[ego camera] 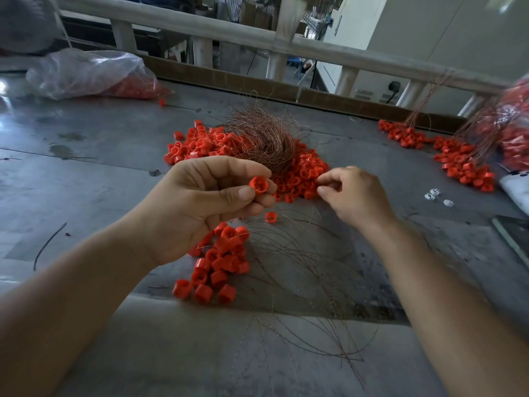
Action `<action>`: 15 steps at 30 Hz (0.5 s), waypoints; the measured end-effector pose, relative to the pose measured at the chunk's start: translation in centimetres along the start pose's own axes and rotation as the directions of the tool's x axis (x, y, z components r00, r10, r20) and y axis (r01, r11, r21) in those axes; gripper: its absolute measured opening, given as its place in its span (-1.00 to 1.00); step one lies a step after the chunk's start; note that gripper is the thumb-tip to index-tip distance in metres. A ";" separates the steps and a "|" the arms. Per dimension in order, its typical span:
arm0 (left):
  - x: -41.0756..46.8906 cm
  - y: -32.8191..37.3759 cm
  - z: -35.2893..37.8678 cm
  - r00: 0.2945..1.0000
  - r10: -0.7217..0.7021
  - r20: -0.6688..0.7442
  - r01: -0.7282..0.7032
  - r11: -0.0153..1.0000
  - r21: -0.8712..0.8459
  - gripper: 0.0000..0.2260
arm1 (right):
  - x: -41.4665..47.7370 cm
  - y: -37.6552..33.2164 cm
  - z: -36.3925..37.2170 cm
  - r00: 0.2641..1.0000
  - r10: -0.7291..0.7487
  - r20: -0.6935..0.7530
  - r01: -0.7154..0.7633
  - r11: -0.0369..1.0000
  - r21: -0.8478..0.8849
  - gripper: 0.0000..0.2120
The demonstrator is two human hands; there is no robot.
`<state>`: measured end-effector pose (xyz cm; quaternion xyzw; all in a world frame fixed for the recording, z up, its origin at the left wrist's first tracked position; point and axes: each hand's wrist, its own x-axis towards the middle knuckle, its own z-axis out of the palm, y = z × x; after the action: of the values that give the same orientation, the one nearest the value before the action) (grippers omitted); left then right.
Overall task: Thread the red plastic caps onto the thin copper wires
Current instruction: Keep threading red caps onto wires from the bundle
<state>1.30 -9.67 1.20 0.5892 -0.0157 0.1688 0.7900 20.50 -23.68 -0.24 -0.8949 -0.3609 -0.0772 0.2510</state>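
My left hand (pixel 200 207) pinches one red plastic cap (pixel 258 184) between thumb and fingers, held above the grey table (pixel 86 167). Just to its right, my right hand (pixel 352 196) has its fingers curled with thumb and forefinger close together; whether they hold a wire is too fine to tell. Behind both hands lies a heap of red caps (pixel 303 173) with a bundle of thin copper wires (pixel 263 136) on top. A smaller cluster of caps (pixel 220 262) on wires sits under my left wrist, its wires (pixel 300 267) fanning toward the table's near edge.
A clear plastic bag of red caps (pixel 91 73) lies at the back left. More caps on wires (pixel 461 159) are spread at the right, beside another bag (pixel 512 130). A few small white pieces (pixel 435 194) lie at the right. A pale railing (pixel 257 35) runs behind the table.
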 end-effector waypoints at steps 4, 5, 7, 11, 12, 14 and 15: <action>0.0 -0.1 0.0 1.000 -0.004 0.001 0.004 1.000 0.004 -0.77 | 0.1 -0.1 0.4 0.999 -0.031 0.019 0.032 0.996 -0.080 -0.93; 0.0 -0.1 0.0 1.000 -0.005 0.001 0.005 1.000 0.008 -0.77 | 0.1 -0.1 0.3 0.999 -0.036 0.024 0.038 0.996 -0.081 -0.96; 0.1 -0.1 0.0 1.000 -0.004 0.006 0.004 1.000 0.016 -0.77 | 0.0 -0.1 0.0 1.000 -0.017 0.021 0.018 1.000 -0.023 -0.95; 0.1 -0.2 -0.1 1.000 -0.004 0.006 0.003 0.999 0.032 -0.78 | -0.2 -1.2 -2.2 0.989 0.138 0.050 -0.145 0.863 0.485 -0.82; 0.1 -0.1 -0.1 1.000 -0.005 0.002 0.005 0.999 0.042 -0.78 | -0.4 -1.7 -2.7 0.983 0.145 0.109 -0.181 0.741 0.647 -0.83; 0.1 -0.2 -0.1 1.000 -0.015 -0.011 0.016 0.997 0.079 -0.79 | -1.1 -2.9 -3.5 0.967 0.077 0.243 -0.249 0.482 0.840 -0.84; 0.1 -0.2 -0.1 1.000 -0.020 -0.020 0.022 0.995 0.098 -0.79 | -1.5 -3.5 -3.6 0.956 0.022 0.294 -0.278 0.401 0.873 -0.84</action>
<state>1.46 -9.57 1.00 0.6259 0.0066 0.1667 0.7618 17.18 -24.26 3.80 -0.6477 -0.2895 0.2596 0.6551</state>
